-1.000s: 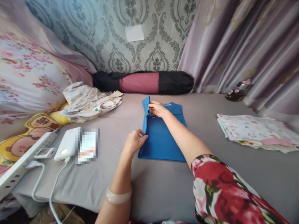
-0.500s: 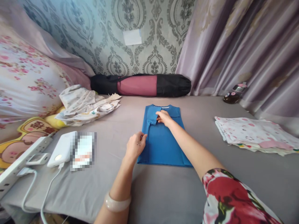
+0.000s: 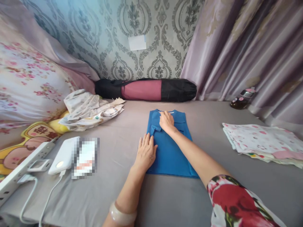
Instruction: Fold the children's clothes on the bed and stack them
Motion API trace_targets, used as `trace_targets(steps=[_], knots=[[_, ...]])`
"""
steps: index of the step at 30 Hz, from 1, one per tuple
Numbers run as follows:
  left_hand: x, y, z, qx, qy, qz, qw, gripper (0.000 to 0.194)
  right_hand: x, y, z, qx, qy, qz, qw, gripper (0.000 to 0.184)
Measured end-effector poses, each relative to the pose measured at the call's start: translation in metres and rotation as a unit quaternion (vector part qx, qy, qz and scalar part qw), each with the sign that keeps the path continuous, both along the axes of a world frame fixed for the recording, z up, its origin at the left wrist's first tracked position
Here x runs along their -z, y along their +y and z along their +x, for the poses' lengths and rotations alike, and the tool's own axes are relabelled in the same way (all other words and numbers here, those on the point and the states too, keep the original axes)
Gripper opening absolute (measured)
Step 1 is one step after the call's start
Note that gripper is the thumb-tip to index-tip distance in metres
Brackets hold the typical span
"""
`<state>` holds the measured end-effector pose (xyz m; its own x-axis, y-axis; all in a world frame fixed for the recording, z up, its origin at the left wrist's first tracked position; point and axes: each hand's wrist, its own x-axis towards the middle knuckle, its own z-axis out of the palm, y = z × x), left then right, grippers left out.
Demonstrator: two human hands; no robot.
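Observation:
A blue T-shirt (image 3: pixel 172 151), its sides and short sleeves turned inward, lies flat on the grey sheet with its collar toward the wall. My left hand (image 3: pixel 145 154) rests flat on the shirt's left edge, fingers stretched out. Just below the collar is my right hand (image 3: pixel 166 122), back upward, its fingers curled down against the blue fabric; the fingertips are partly hidden. A folded sleeve (image 3: pixel 155 128) lies between the two hands.
A rolled black and pink bag (image 3: pixel 142 90) lies along the wall. To the left are crumpled cloth (image 3: pixel 85 107), a white power bank (image 3: pixel 63 156) with a cable, and a power strip (image 3: pixel 30 164). At right are folded printed cloths (image 3: pixel 260 140) and a dark bottle (image 3: pixel 243 99).
My left hand has opened from a closed grip at the shirt's left edge and now lies flat. My right hand has turned palm down near the collar. The view has shifted slightly.

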<state>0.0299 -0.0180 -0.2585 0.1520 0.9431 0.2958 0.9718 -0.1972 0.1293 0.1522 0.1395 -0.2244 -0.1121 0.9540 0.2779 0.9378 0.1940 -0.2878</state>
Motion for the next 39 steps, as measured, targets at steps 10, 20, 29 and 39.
trace_targets(steps=[10,20,29,39], knots=[[-0.046,-0.014,-0.013,-0.072,-0.056,-0.16,0.983,0.018,-0.003,0.085,-0.033,-0.076,0.005,-0.1,0.992,0.029],[-0.046,-0.018,0.001,-0.026,-0.06,-0.16,0.985,0.03,0.006,0.112,-0.052,-0.083,-0.043,-0.151,0.984,0.024],[-0.006,-0.009,0.01,0.007,-0.051,-0.075,0.996,0.053,0.001,0.115,-0.057,-0.093,-0.057,-0.168,0.98,0.02],[0.01,-0.012,0.027,-0.045,-0.045,-0.057,0.996,0.082,0.019,0.104,-0.062,-0.068,-0.031,-0.075,0.994,0.033]])
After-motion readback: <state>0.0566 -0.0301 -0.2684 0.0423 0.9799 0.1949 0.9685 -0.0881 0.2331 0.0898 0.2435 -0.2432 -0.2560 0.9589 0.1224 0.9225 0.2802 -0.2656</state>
